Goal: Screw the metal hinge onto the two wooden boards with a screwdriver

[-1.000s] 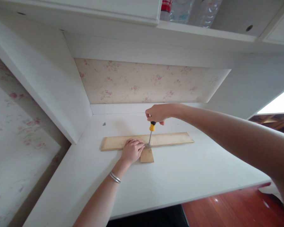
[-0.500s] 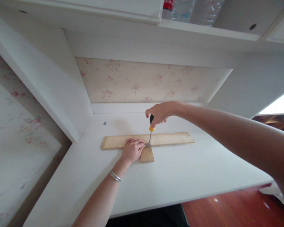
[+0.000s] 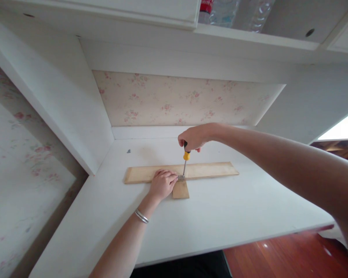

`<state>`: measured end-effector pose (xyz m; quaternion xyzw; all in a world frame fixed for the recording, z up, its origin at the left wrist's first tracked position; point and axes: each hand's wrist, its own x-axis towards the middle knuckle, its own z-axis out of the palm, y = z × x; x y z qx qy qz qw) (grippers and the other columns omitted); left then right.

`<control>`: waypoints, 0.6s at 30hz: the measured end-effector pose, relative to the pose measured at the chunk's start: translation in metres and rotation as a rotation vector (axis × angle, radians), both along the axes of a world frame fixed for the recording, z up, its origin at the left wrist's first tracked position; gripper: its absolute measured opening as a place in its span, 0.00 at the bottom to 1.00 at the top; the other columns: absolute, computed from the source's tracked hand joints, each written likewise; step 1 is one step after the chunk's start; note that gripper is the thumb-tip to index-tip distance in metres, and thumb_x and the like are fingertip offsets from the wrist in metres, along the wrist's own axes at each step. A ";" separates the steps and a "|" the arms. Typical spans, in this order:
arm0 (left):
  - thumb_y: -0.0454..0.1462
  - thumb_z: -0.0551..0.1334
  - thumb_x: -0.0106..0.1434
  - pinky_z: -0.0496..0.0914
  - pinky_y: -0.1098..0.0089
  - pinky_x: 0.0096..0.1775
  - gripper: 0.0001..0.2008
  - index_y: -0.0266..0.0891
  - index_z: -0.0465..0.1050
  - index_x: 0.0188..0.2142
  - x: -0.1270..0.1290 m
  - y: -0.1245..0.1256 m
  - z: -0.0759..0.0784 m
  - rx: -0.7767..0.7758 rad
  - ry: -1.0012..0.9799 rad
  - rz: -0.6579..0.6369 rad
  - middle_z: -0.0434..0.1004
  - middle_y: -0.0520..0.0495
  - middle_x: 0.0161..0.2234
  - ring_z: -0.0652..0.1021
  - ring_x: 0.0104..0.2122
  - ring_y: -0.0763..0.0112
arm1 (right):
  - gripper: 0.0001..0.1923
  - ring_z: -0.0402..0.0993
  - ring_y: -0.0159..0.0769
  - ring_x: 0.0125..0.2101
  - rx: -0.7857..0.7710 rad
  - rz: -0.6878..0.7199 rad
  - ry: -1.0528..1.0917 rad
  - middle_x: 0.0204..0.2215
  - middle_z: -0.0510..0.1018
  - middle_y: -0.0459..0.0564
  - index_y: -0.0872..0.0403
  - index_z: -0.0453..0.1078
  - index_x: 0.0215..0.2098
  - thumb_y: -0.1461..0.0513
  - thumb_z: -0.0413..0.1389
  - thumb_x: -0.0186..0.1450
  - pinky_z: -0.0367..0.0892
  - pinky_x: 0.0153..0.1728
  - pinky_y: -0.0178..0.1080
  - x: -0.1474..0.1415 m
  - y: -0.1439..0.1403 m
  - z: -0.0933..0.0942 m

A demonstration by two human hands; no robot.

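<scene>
- The right hand [image 3: 195,137] is closed around the black-and-yellow handle of a screwdriver [image 3: 185,160], held nearly upright.
- Its tip meets a small metal bracket [image 3: 181,178] (details too small to tell) where a long wooden board [image 3: 208,170] and a short wooden piece [image 3: 180,190] join on the white table [image 3: 220,216].
- The left hand [image 3: 161,184], fingers curled, presses flat on the board just beside the bracket, grasping nothing.
- A silver bracelet [image 3: 141,216] circles that wrist.

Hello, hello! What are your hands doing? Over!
Right hand grips screwdriver, tip on metal bracket. Left hand presses long board. Nothing blocking.
</scene>
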<state>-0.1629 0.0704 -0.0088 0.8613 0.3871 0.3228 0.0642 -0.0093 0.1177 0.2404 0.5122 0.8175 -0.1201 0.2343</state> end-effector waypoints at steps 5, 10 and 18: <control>0.37 0.55 0.64 0.62 0.62 0.50 0.10 0.46 0.76 0.38 -0.001 0.000 0.001 -0.007 -0.004 -0.007 0.77 0.49 0.41 0.74 0.43 0.69 | 0.28 0.73 0.39 0.26 0.003 -0.094 -0.032 0.33 0.76 0.54 0.56 0.66 0.49 0.50 0.59 0.53 0.61 0.26 0.39 -0.002 0.000 0.000; 0.37 0.55 0.64 0.62 0.61 0.51 0.10 0.46 0.76 0.39 -0.001 0.000 0.001 -0.010 -0.004 -0.009 0.77 0.49 0.41 0.74 0.43 0.69 | 0.18 0.72 0.37 0.27 -0.007 0.050 0.005 0.33 0.77 0.53 0.55 0.68 0.43 0.59 0.58 0.54 0.59 0.26 0.37 0.000 0.000 -0.001; 0.37 0.55 0.64 0.61 0.61 0.51 0.11 0.45 0.76 0.39 -0.001 0.000 0.001 -0.019 0.006 -0.012 0.77 0.49 0.41 0.73 0.43 0.69 | 0.23 0.71 0.36 0.22 0.018 -0.075 0.008 0.30 0.76 0.54 0.57 0.65 0.49 0.51 0.49 0.62 0.60 0.25 0.39 0.000 0.000 -0.001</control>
